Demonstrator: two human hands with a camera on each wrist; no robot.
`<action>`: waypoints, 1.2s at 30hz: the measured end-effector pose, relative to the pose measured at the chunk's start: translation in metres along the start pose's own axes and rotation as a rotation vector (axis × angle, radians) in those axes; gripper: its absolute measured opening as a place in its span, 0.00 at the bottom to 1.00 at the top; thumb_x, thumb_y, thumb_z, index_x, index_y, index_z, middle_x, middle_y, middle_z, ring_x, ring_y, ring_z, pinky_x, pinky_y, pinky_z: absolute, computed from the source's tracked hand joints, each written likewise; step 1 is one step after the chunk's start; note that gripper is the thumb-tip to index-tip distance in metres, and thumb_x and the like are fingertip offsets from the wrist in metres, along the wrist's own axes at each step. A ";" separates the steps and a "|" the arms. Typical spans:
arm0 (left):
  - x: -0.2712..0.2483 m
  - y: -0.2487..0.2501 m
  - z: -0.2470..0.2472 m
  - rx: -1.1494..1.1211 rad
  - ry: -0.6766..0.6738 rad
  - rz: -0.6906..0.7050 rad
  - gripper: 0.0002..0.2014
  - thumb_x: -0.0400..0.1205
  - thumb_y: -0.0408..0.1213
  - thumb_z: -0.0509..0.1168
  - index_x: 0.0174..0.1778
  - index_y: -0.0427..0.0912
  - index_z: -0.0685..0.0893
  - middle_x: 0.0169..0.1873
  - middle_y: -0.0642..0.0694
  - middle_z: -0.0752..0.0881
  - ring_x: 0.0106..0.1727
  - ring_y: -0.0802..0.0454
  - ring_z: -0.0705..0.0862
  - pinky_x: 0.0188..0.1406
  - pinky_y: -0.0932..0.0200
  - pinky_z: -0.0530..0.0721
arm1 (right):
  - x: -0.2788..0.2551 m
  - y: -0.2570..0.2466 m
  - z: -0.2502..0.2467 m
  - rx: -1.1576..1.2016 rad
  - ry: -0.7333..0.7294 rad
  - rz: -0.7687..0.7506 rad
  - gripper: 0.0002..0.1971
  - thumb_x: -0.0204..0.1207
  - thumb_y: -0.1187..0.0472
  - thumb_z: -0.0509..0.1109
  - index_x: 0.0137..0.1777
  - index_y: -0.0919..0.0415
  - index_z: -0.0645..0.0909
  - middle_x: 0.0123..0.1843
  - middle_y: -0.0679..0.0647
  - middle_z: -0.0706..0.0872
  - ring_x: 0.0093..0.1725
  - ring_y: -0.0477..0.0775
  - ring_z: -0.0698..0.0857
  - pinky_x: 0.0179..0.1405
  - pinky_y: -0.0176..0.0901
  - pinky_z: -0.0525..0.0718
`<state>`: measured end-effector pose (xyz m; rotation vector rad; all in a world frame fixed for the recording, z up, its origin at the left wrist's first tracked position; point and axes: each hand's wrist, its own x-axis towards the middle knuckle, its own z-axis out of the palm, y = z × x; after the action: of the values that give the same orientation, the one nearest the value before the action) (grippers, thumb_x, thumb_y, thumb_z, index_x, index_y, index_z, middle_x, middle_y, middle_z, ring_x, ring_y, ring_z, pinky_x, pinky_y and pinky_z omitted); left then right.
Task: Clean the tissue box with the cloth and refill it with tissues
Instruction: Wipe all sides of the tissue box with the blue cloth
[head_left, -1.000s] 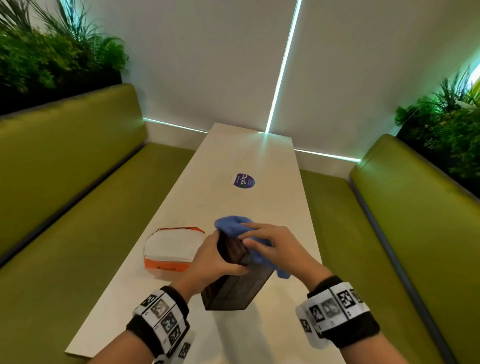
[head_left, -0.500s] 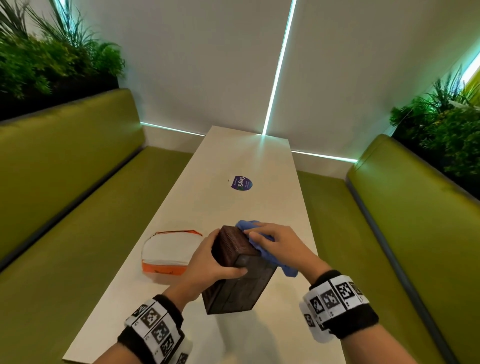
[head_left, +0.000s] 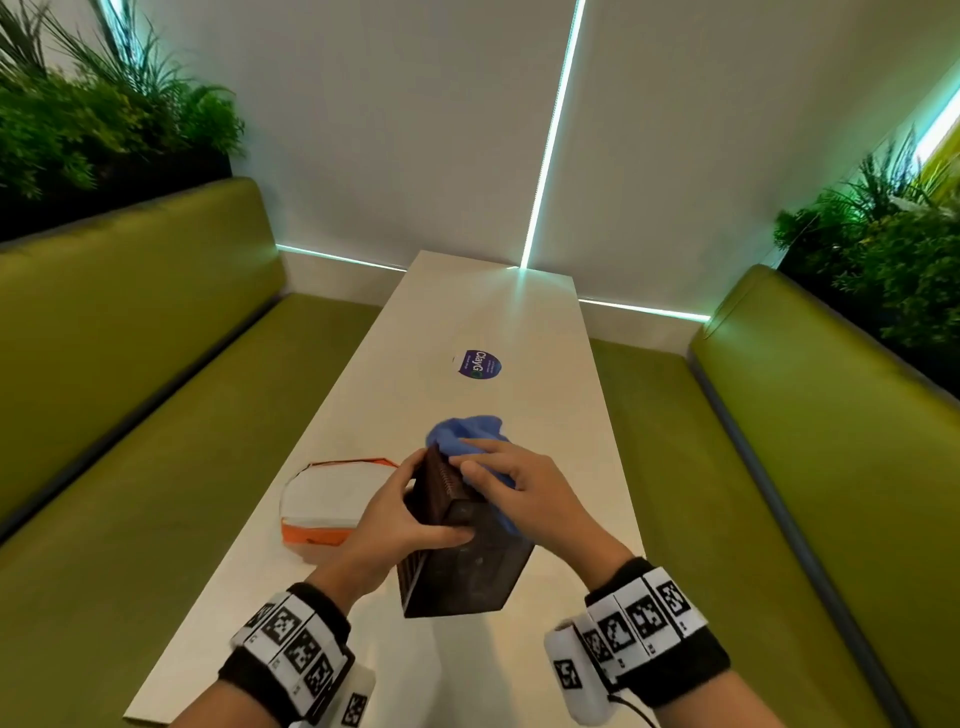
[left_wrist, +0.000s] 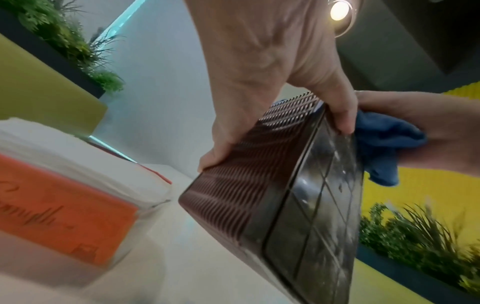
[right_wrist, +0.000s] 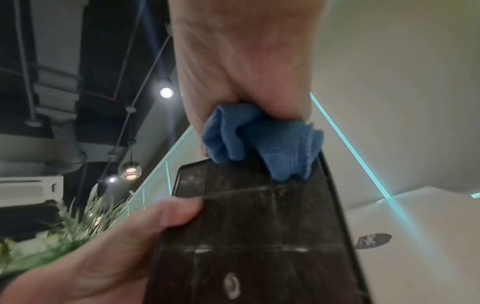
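A dark brown ribbed tissue box (head_left: 462, 566) (left_wrist: 262, 185) (right_wrist: 259, 236) stands tilted on one end on the white table (head_left: 498, 322). My left hand (head_left: 400, 514) (left_wrist: 262, 72) grips its upper end, thumb on the smooth dusty face and fingers on the ribbed side. My right hand (head_left: 514, 493) (right_wrist: 241, 67) presses a bunched blue cloth (head_left: 467, 436) (left_wrist: 381, 139) (right_wrist: 262, 142) against the box's upper right face. A pack of white tissues in orange wrapping (head_left: 327, 504) (left_wrist: 59, 205) lies on the table left of the box.
A round purple sticker (head_left: 479, 365) sits mid-table beyond the box. Green benches (head_left: 130, 415) (head_left: 831, 467) run along both long sides of the table, with plants (head_left: 93, 124) behind their backs. The near table edge (head_left: 156, 722) is by my left wrist.
My right hand has slid the cloth up along the box, so more blue bunches above the box's top. The box has turned a little, its ribbed side now narrower.
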<state>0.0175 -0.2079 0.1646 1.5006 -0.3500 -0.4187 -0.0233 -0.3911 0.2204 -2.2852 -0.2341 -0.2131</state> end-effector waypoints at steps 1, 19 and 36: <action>0.000 0.001 -0.003 -0.003 -0.002 -0.004 0.48 0.55 0.40 0.86 0.72 0.61 0.73 0.62 0.57 0.84 0.62 0.55 0.84 0.57 0.55 0.87 | -0.001 0.000 -0.003 0.026 -0.007 0.012 0.13 0.83 0.51 0.65 0.63 0.47 0.86 0.67 0.42 0.85 0.64 0.40 0.82 0.62 0.35 0.79; -0.004 0.001 -0.032 -0.240 -0.011 -0.026 0.54 0.45 0.45 0.90 0.69 0.61 0.75 0.64 0.55 0.84 0.68 0.47 0.81 0.60 0.45 0.87 | -0.002 0.007 -0.022 0.264 -0.026 0.216 0.21 0.85 0.55 0.61 0.78 0.47 0.71 0.75 0.44 0.77 0.73 0.45 0.76 0.76 0.42 0.73; 0.001 0.002 -0.035 -0.396 -0.077 -0.052 0.47 0.55 0.37 0.86 0.73 0.47 0.76 0.67 0.34 0.82 0.65 0.34 0.84 0.55 0.42 0.88 | -0.008 -0.009 -0.010 0.577 0.134 0.167 0.21 0.80 0.46 0.61 0.73 0.41 0.77 0.68 0.41 0.85 0.72 0.42 0.79 0.77 0.50 0.73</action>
<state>0.0353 -0.1771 0.1651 1.1112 -0.2700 -0.5535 -0.0339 -0.3933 0.2320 -1.6995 -0.0254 -0.1830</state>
